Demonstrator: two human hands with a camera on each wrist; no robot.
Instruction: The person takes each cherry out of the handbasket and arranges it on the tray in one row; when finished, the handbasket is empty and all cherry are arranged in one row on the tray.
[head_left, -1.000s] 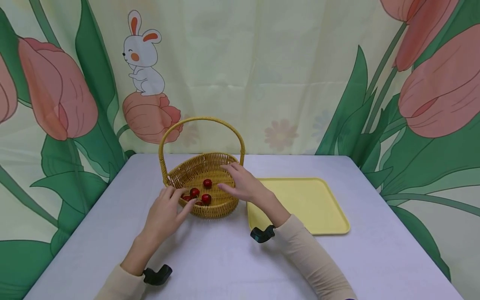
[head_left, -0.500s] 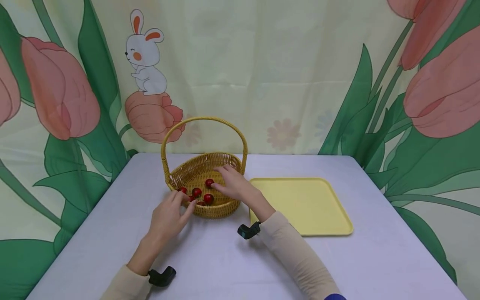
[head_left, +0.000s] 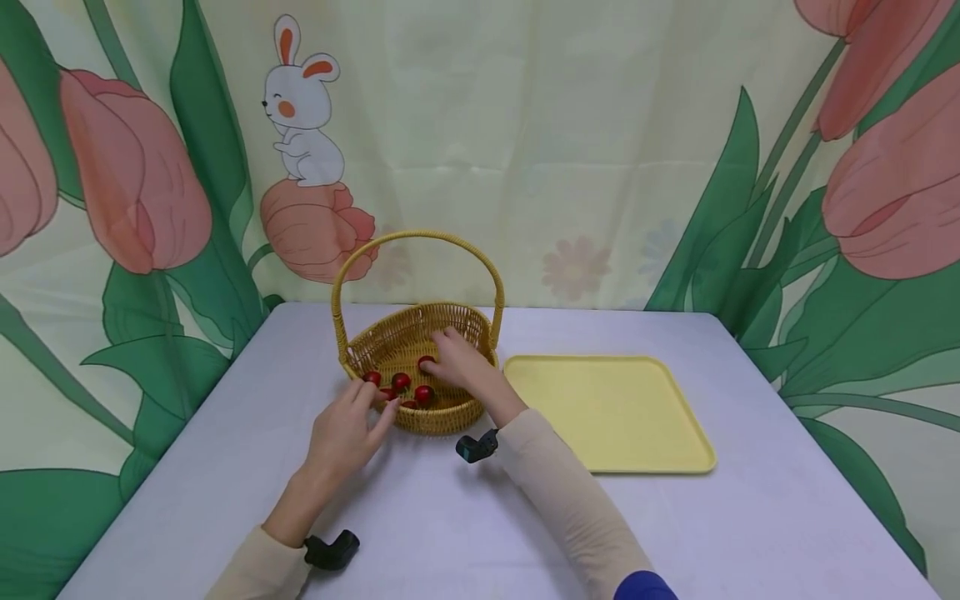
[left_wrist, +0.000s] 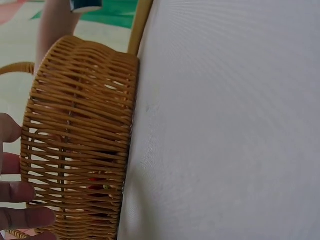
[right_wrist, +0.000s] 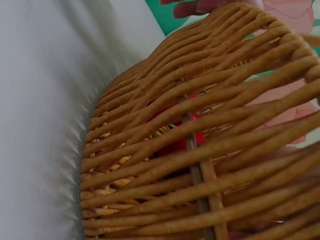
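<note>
A woven wicker basket (head_left: 435,423) with a tall arched handle stands on the table, with several red cherries (head_left: 423,395) in it. My left hand (head_left: 347,427) is at its near left rim, thumb and fingers spread loosely; in the left wrist view those fingers (left_wrist: 20,192) lie against the wicker edge. My right hand (head_left: 463,365) reaches over the right side into the basket, its thumb beside a cherry (head_left: 426,362) that it partly covers. From the right wrist, the woven wall (right_wrist: 210,150) hides most of that hand, and red fruit shows through the gaps.
Right of the basket lies a flat yellow tray (head_left: 622,417) with a low rim, partly behind the right forearm. A white cloth covers the table (head_left: 420,525). Behind hangs a curtain (head_left: 585,150) printed with tulips and a rabbit.
My right hand has moved left and down into the basket, its fingers now nearer the far cherry. My left hand stays at the rim. The whole view has shifted slightly.
</note>
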